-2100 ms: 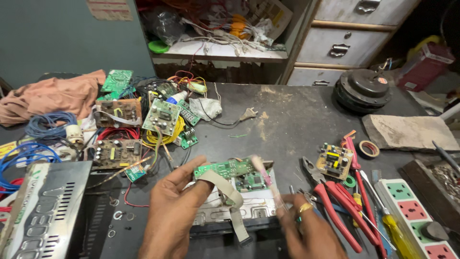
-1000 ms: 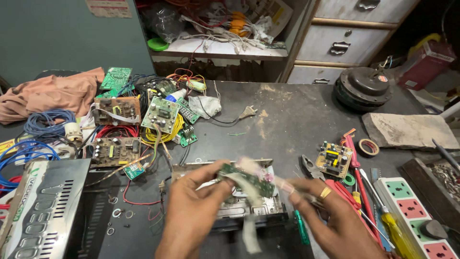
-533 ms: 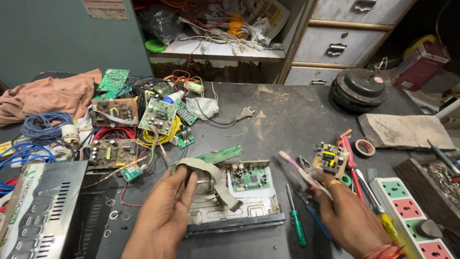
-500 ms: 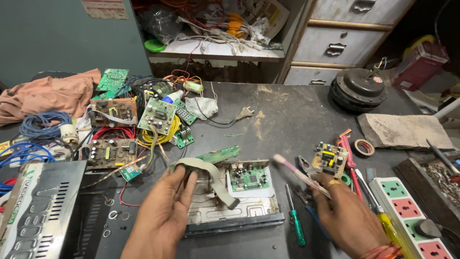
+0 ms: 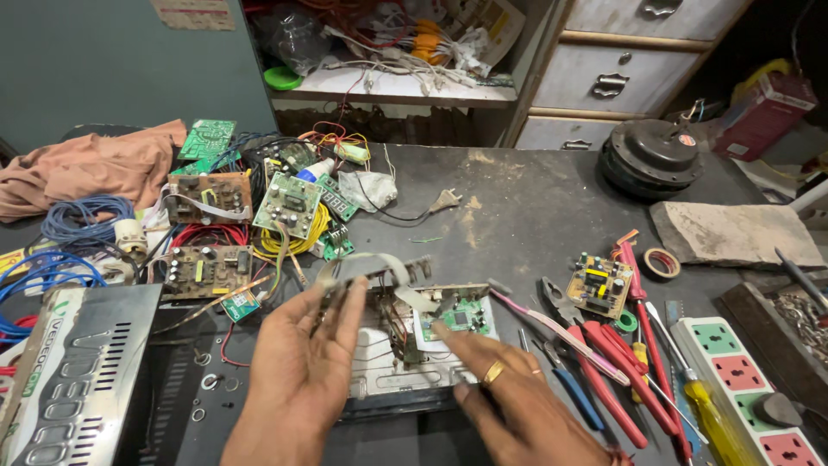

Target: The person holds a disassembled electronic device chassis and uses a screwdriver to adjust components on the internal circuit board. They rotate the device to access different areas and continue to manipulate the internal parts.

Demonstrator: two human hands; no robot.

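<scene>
Left hand point(image 5: 297, 371) — fingers curled around a narrow board with a pale ribbon cable point(image 5: 379, 269), held lifted just above the opened metal chassis point(image 5: 405, 371).
Right hand point(image 5: 509, 401) — fingers loosely spread, empty, tips resting at the small green board point(image 5: 457, 318) seated in the chassis.
Progress, judged: narrow board freed and raised; green board not yet out.
Right of the fingers: red-handled pliers point(image 5: 617, 362), power strip point(image 5: 742, 371).
Beyond the fingertips: loose circuit boards point(image 5: 289, 203), blue wire coil point(image 5: 78, 216).
</scene>
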